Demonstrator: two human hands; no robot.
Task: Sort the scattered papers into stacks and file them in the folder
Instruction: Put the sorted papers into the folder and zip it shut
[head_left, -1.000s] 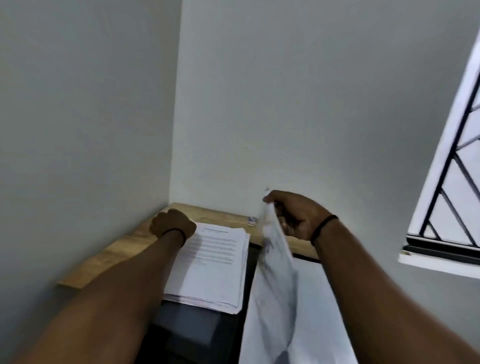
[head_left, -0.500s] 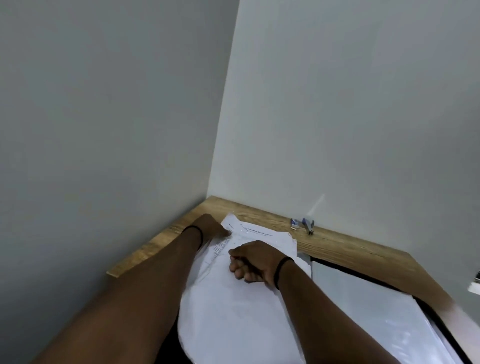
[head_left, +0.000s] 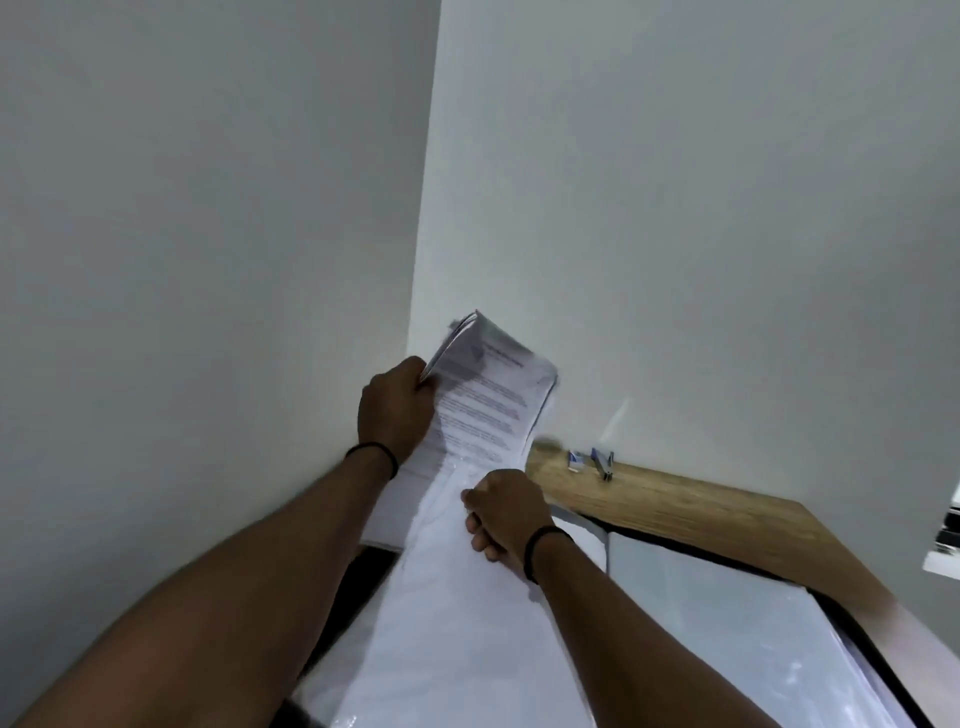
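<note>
**Operator:** Up by the wall corner, above the worktop (head_left: 691, 512), I've got the sheaf of papers (head_left: 485, 402) lifted and tilted, printed side toward me. My left hand (head_left: 396, 410) grips its left edge, fingers curled round the sheets with the thumb at the front — that keeps the pages from fanning while they're off the surface.

**Observer:** And the other hand?

**Operator:** My right hand (head_left: 506, 514) is closed on the clear plastic sleeve (head_left: 457, 613) just below the sheaf, its fingers (head_left: 480, 543) bunched on the film. My read is that it holds the sleeve's mouth steady so the sheets can slide down into it; whether the bottom of the sheaf is already inside, I can't tell, because hand and film cover that spot.

**Observer:** Where's the folder?

**Operator:** Lying open on the worktop under my forearms — a black cover with more clear pockets (head_left: 727, 613) spread to the right. The sleeve I'm holding rises from it.

**Observer:** Anything else close?

**Operator:** A small stapler (head_left: 602, 462) and a little staple box (head_left: 575, 460) sit against the wall, well apart from the sheets.
</note>
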